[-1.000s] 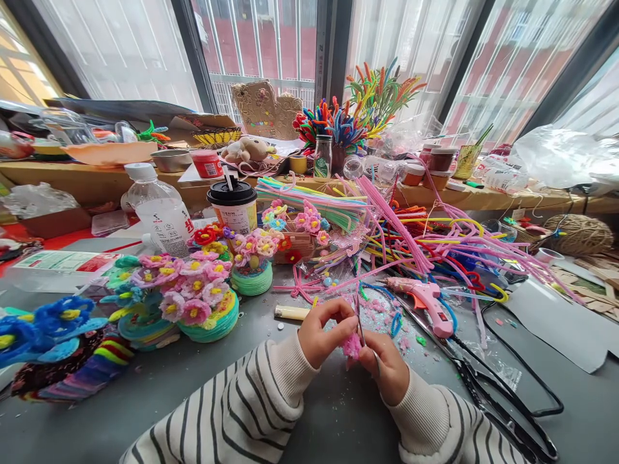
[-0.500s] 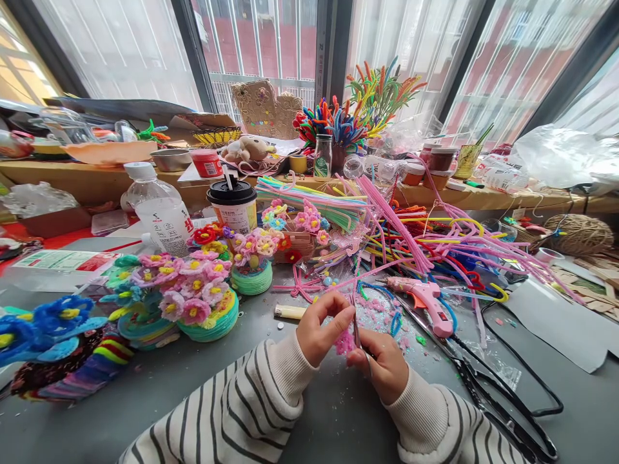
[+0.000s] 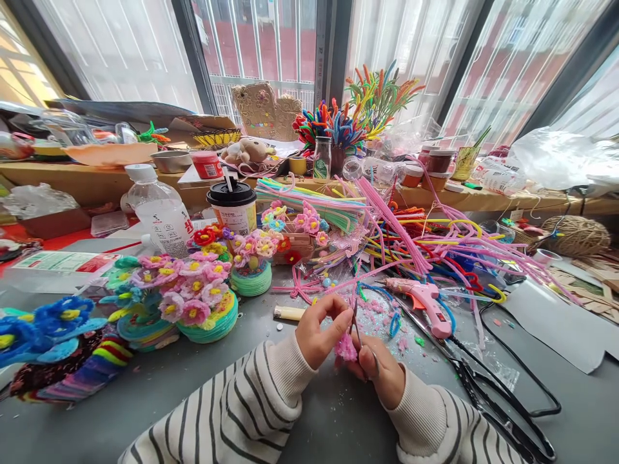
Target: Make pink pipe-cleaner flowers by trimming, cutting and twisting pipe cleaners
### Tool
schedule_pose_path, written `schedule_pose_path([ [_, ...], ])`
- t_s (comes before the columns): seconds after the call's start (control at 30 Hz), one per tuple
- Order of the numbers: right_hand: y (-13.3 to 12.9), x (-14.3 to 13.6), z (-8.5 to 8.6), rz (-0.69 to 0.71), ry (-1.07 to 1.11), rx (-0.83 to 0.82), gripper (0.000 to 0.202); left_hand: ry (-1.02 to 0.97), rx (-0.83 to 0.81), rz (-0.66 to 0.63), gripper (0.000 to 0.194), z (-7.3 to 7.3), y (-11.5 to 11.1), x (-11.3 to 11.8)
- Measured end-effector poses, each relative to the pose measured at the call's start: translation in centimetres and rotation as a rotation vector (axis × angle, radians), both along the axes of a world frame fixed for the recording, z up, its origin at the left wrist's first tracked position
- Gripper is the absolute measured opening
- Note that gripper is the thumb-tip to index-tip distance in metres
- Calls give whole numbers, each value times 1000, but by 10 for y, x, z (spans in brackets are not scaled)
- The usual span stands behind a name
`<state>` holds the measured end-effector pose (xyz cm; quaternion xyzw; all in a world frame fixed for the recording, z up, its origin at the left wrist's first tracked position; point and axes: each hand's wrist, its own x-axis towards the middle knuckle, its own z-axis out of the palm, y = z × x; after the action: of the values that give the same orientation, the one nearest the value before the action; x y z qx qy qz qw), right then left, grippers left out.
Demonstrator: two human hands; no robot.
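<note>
Between thumb and fingers, my left hand (image 3: 323,330) pinches a fuzzy pink pipe-cleaner piece (image 3: 345,348), which hangs below the fingertips. My right hand (image 3: 382,367) is closed around the handles of small scissors (image 3: 356,322). Their blades point up and stand slightly apart, right beside the pink piece and the left fingertips. Part of the scissors' handles is hidden by the right fingers. Pink fluff clippings (image 3: 377,306) are scattered on the grey table (image 3: 333,419) just beyond the hands.
Pipe-cleaner flower pots (image 3: 207,322) stand at the left, near a plastic bottle (image 3: 157,212) and a lidded cup (image 3: 233,209). A pink glue gun (image 3: 425,303) lies right of my hands, with large black-handled scissors (image 3: 488,399) and a cable. Pipe-cleaner bundles (image 3: 396,225) are heaped behind.
The small scissors' blades have parted, and my right hand has turned and dropped slightly. My left hand keeps its pinch on the pink piece, almost in place.
</note>
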<state>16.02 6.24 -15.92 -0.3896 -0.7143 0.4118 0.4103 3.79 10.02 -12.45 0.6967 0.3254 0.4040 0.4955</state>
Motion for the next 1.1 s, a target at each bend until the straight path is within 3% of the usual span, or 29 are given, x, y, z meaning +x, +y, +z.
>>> schedule_pose_path([
  [0.37, -1, 0, 3, -39, -48, 24, 60, 8, 31, -38, 17, -2, 2, 1],
  [0.67, 1, 2, 1, -94, -150, 40, 58, 28, 53, 25, 17, -7, 2, -2],
  [1.1, -1, 1, 1, -60, -45, 36, 58, 23, 38, -31, 17, -4, 3, -1],
])
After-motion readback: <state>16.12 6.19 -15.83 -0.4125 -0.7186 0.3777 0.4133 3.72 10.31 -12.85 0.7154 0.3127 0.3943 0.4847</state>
